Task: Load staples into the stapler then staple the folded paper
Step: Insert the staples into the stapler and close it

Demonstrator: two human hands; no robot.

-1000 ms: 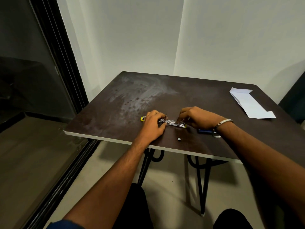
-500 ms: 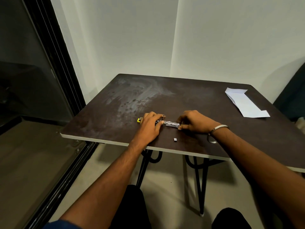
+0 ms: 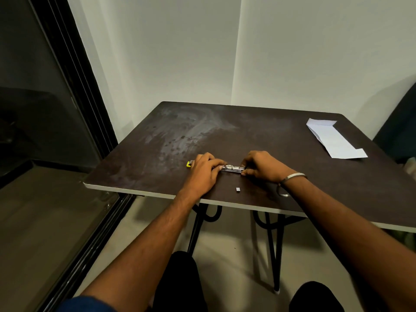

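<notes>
A small stapler [image 3: 231, 168] lies opened flat on the dark table [image 3: 258, 136], its metal channel showing between my hands and a yellow end [image 3: 188, 164] sticking out at the left. My left hand [image 3: 203, 172] presses down on the stapler's left part. My right hand [image 3: 261, 165] pinches its right end with the fingertips. A small grey strip of staples [image 3: 238, 189] rests on the table just in front of the stapler. The folded white paper [image 3: 333, 139] lies at the far right of the table, well away from both hands.
The table's near edge [image 3: 144, 192] runs just below my wrists. A metal ring [image 3: 283, 192] lies under my right wrist. A dark sliding glass door [image 3: 45, 109] stands to the left and white walls behind. My knees show under the table.
The view has shifted slightly; my hands stay on the stapler. A blue object seen by my right wrist a second ago is hidden now.
</notes>
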